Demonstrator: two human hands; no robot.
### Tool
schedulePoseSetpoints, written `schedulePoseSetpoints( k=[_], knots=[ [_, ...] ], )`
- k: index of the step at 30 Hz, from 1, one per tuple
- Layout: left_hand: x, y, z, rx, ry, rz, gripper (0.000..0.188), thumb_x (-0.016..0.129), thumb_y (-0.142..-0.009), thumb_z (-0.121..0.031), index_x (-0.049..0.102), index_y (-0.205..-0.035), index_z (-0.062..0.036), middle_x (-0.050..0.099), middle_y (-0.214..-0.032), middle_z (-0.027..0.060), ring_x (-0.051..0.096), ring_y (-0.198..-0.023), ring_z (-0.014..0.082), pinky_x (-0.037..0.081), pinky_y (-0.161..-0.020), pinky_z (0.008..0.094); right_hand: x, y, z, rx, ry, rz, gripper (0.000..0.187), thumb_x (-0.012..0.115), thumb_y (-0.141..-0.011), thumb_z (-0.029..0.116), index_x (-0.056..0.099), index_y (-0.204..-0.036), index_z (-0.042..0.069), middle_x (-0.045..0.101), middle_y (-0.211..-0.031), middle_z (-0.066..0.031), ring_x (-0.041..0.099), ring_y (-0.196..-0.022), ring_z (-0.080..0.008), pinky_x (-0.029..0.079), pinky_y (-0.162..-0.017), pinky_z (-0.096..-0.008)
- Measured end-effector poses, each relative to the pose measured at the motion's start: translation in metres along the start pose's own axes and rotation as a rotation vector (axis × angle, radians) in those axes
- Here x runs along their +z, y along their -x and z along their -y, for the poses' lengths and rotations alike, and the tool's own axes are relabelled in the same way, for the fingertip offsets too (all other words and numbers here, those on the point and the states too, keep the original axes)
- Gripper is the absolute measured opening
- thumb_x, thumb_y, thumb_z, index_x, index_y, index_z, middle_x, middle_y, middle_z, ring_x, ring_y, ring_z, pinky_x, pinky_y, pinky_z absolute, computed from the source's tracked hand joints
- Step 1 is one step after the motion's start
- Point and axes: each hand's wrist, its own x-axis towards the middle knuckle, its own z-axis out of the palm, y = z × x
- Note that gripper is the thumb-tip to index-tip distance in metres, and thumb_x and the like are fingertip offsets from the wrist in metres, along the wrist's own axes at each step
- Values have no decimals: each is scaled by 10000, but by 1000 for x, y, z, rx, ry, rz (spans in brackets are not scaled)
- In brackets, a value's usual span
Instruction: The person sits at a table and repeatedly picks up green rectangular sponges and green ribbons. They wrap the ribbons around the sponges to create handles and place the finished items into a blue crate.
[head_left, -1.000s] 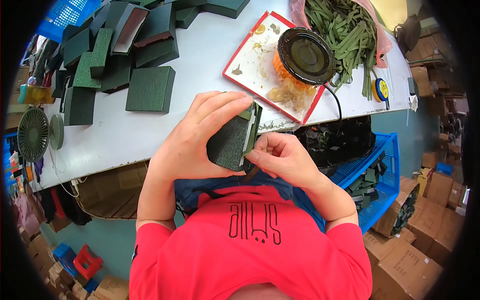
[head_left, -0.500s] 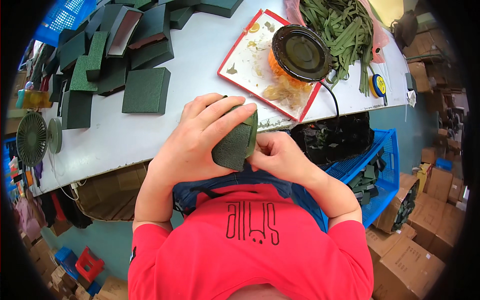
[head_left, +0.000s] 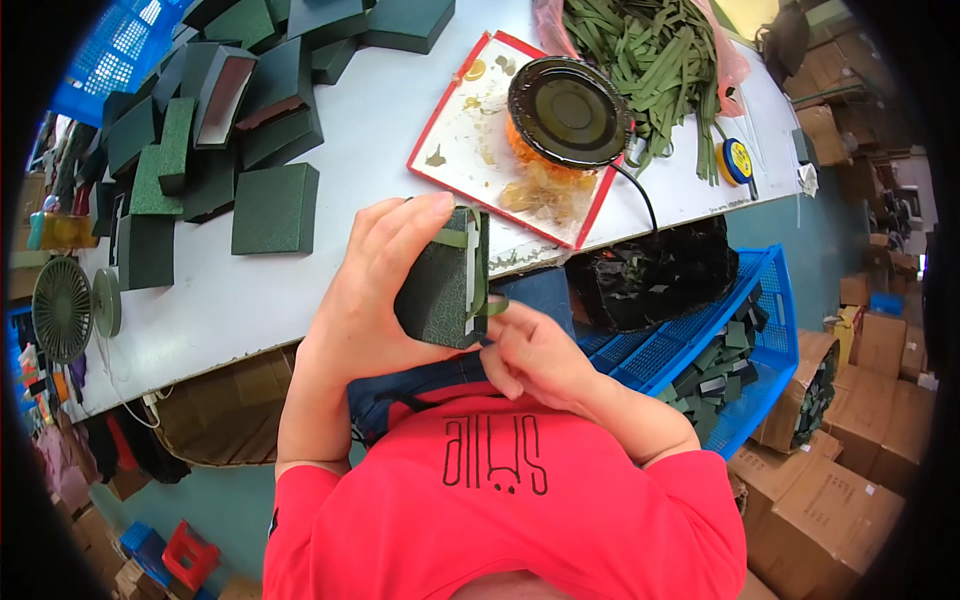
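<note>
My left hand [head_left: 365, 285] is wrapped round a small dark green box [head_left: 432, 290] with a textured surface, held up in front of my body by the table edge. A green ribbon [head_left: 452, 238] crosses the box near its top. Along the box's right side runs a pale edge, where another ribbon strip hangs down and ends in a small loop [head_left: 493, 306]. My right hand [head_left: 540, 350] is beside the box's lower right corner, its fingertips close to that loop. Its fingers are loosely bent, with the thumb apart from them.
Several dark green boxes [head_left: 275, 208] are heaped at the table's left. A round black-topped heater [head_left: 570, 110] stands on a red-rimmed white board [head_left: 440, 130] with yellowish residue. Behind it lies a pile of green ribbons [head_left: 650, 70]. A blue crate [head_left: 775, 350] holds green pieces at my right.
The box has been turned, so its pale edge and ribbons now show. My right hand has moved down slightly and its pinch has loosened. The view has shifted a little.
</note>
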Motion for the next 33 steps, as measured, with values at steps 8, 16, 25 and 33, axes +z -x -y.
schedulePoseSetpoints(
  k=[8, 16, 25, 33],
  knots=[
    [-9, 18, 3, -84, -93, 77, 1157, 978, -522, -346, 408, -1480, -37, 516, -1443, 178, 494, -1295, 371, 397, -1091, 461, -22, 10, 9, -485, -241, -325, 312, 560, -1061, 196, 590, -1334, 49, 704, -1212, -128, 602, -660, -77, 482, -565, -212],
    [-15, 38, 9, -171, -122, 56, 1155, 969, -490, -234, 417, -1489, -56, 530, -1430, 177, 494, -1269, 398, 416, -1069, 481, -41, 10, 45, -690, -217, -485, 316, 555, -1064, 220, 581, -1296, 6, 720, -1026, -126, 622, -682, -89, 511, -594, -222],
    [-10, 30, 9, -115, -117, 89, 1163, 966, -500, -199, 394, -1503, -63, 506, -1448, 180, 478, -1294, 391, 410, -1081, 479, -49, -5, 79, -636, 171, -530, 225, 625, -1034, 226, 658, -1016, 5, 628, -753, -30, 502, -499, -70, 385, -440, -204],
    [-3, 22, 7, -88, -131, 113, 1170, 975, -511, -234, 385, -1507, -60, 505, -1458, 181, 479, -1292, 391, 419, -1072, 477, -57, -24, 101, -544, 348, -558, 235, 668, -1007, 242, 666, -961, 11, 548, -654, 27, 368, -466, -20, 261, -422, -205]
  ],
)
